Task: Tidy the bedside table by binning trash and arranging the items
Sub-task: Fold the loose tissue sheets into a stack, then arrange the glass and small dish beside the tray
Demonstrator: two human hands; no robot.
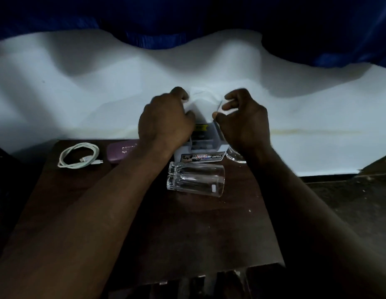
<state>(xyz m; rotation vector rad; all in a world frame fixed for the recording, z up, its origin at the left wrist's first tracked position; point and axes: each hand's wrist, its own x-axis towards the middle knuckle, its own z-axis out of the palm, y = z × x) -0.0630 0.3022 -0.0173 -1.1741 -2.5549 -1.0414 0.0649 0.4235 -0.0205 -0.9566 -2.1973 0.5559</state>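
A white printed box (pixel 201 151) stands at the far edge of the dark wooden bedside table (pixel 157 223). Both hands are at its top. My left hand (pixel 166 121) grips the box's left upper side, fingers curled. My right hand (pixel 241 119) pinches the raised flap of the box between thumb and fingers. A clear drinking glass (pixel 195 179) lies on its side just in front of the box. Left of the box lie a purple case (pixel 120 152) and a coiled white cable (pixel 79 155). A second clear glass object (pixel 236 156) shows partly under my right wrist.
A white sheet (pixel 209 67) covers the bed behind the table, with a dark blue cloth (pixel 187 18) beyond it. Dark floor (pixel 349 201) lies to the right of the table. The table's near edge (pixel 187 275) is rough and chipped.
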